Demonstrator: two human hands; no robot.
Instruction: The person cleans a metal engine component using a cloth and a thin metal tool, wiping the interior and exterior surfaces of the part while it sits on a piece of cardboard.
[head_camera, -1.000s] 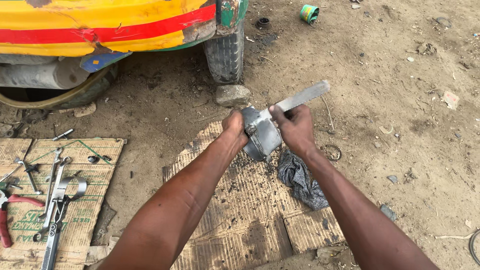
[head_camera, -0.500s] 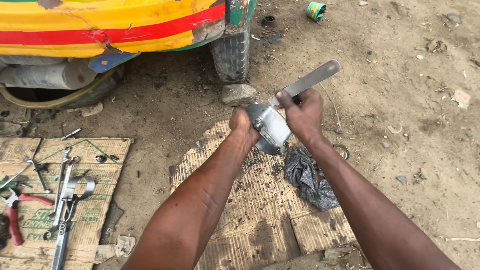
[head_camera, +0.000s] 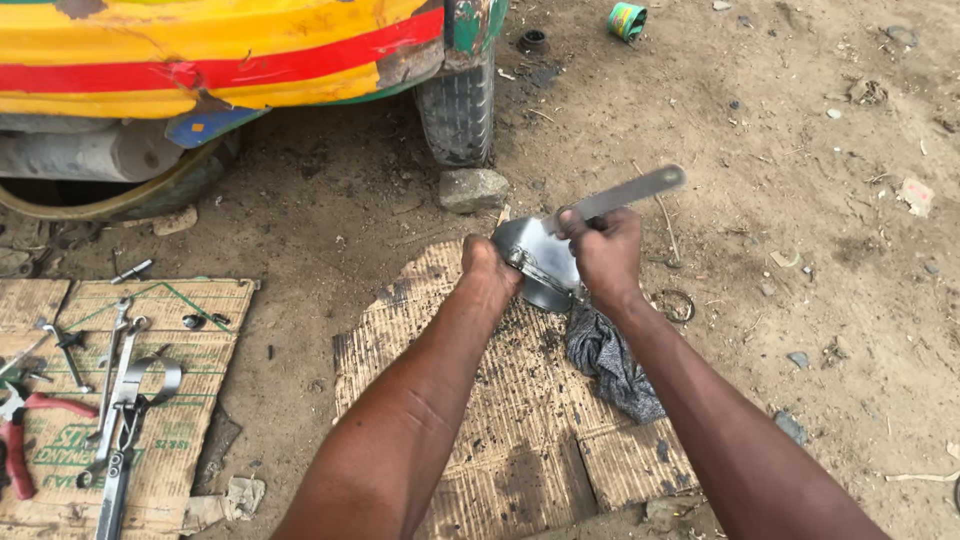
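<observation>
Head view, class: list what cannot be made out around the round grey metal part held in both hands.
- Round grey metal part: its near side, hidden by left hand and right hand.
- Yellow vehicle with red stripe: cut off by the top edge.
- Red-handled pliers: cut off by the left edge.

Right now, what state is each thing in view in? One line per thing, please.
left hand: closed on the metal part.
right hand: closed on the flat metal tool.
metal part: held up above the cardboard, between both hands.
flat metal tool: tilted, free end up and to the right.
grey rag: crumpled on the cardboard sheet.
wrenches: lying flat on the left cardboard.
red-handled pliers: lying flat.
stone: resting by the wheel.
</observation>
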